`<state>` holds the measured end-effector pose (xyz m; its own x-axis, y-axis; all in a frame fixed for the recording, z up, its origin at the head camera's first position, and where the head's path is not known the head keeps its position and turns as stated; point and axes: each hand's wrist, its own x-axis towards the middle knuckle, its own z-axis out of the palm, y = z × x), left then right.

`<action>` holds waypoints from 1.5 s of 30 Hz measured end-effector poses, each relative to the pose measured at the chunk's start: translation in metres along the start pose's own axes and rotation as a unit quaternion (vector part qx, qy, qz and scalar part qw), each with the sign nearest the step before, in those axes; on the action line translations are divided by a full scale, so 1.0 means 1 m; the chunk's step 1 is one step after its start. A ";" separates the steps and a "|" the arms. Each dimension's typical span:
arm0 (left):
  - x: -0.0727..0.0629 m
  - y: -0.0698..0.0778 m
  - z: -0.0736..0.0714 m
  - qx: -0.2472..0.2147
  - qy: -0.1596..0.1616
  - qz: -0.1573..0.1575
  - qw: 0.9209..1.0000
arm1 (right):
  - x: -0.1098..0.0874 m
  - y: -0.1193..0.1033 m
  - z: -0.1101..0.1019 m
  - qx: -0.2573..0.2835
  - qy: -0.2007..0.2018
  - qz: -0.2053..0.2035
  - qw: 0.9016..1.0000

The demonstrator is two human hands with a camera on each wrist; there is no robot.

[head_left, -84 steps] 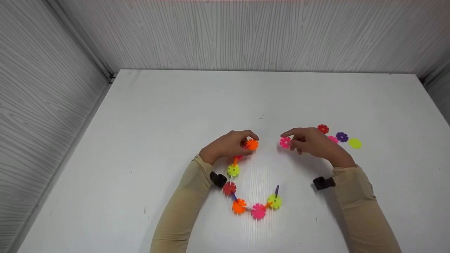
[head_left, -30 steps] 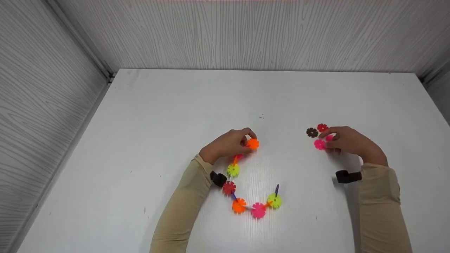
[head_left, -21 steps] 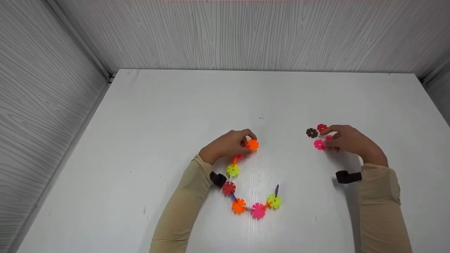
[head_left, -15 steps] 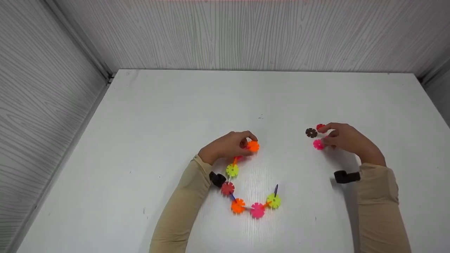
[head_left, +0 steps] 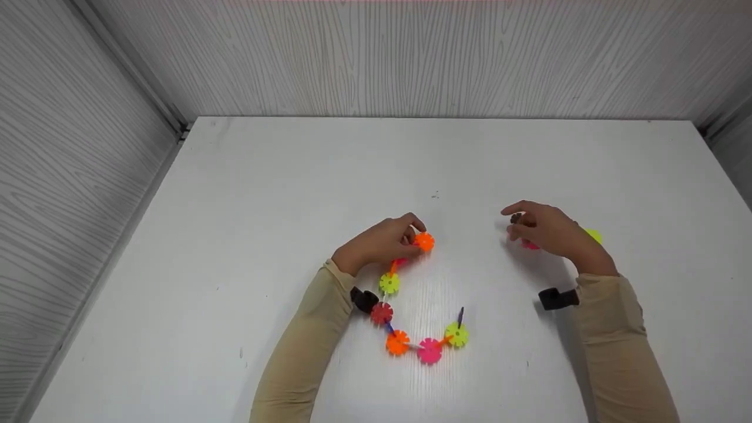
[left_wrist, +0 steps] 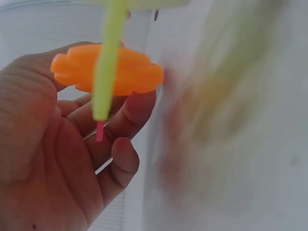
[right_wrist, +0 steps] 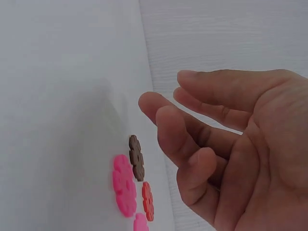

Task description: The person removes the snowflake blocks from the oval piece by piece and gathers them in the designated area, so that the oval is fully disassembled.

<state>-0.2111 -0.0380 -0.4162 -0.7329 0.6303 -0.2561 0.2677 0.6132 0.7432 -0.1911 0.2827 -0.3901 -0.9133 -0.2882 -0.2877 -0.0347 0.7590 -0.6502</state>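
My left hand [head_left: 382,244] pinches an orange snowflake disc [head_left: 424,241] at the upper end of a linked chain. Against that disc, in the left wrist view, stands a yellow-green disc [left_wrist: 108,72] seen edge-on. The chain curves down past a red disc [head_left: 382,313] and a pink disc [head_left: 430,351] to a yellow disc [head_left: 456,335] with a purple disc [head_left: 460,317] upright in it. My right hand [head_left: 546,232] hovers with loosely bent fingers and holds nothing. Near its fingertips lie a brown disc [right_wrist: 137,159] and a bright pink disc [right_wrist: 124,186].
A loose red disc [right_wrist: 148,201] and another pink disc [right_wrist: 140,222] lie beside the brown one on the white table [head_left: 294,176]. Partly behind the right hand shows a yellow disc [head_left: 594,235]. Grey wood-grain panels [head_left: 376,59] border the table.
My right hand carried a pink disc back to the loose pile, let go of it, then shifted left above the brown disc. The left hand and chain stay almost still.
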 end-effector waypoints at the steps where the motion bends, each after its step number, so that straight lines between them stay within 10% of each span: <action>1: 0.000 0.000 0.000 -0.003 0.001 -0.001 1.000 | 0.001 -0.002 0.002 -0.002 0.000 -0.004 1.000; 45: 0.003 0.010 0.007 0.008 -0.015 0.023 1.000 | 0.010 -0.056 0.072 -0.034 -0.068 -0.112 0.991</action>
<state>-0.2059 -0.0266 -0.4139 -0.7006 0.6717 -0.2408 0.3104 0.5908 0.7447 -0.1691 0.1954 -0.4070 -0.8168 -0.5264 -0.2361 -0.2618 0.7028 -0.6614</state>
